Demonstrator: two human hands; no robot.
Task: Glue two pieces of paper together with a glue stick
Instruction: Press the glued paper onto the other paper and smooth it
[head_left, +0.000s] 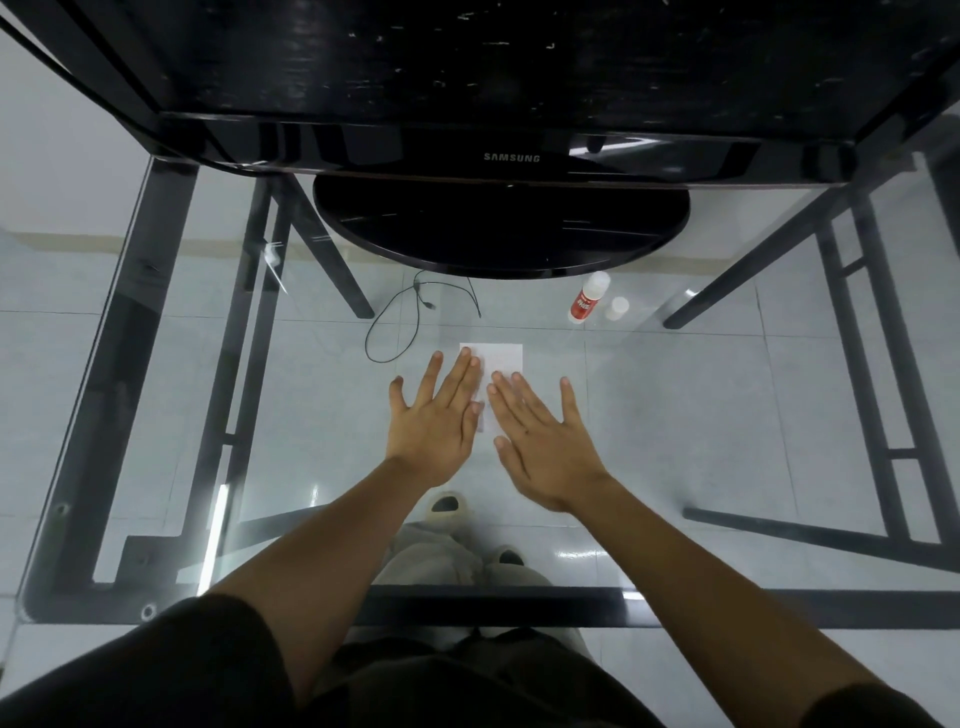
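A small white paper (503, 357) lies flat on the glass table (701, 395) in front of me. Both my hands rest palm down on it, fingers spread. My left hand (435, 415) covers its left part and my right hand (540, 431) covers its lower right part; only the far strip of paper shows. Whether it is one sheet or two stacked I cannot tell. A red and white glue stick (587, 297) stands uncapped at the back right, with its white cap (616, 308) on the glass beside it. Neither hand holds anything.
A black monitor (511, 156) on a round base (498, 228) stands at the back of the table. A thin black cable (400, 322) loops left of the paper. Dark table frame bars run under the glass on both sides.
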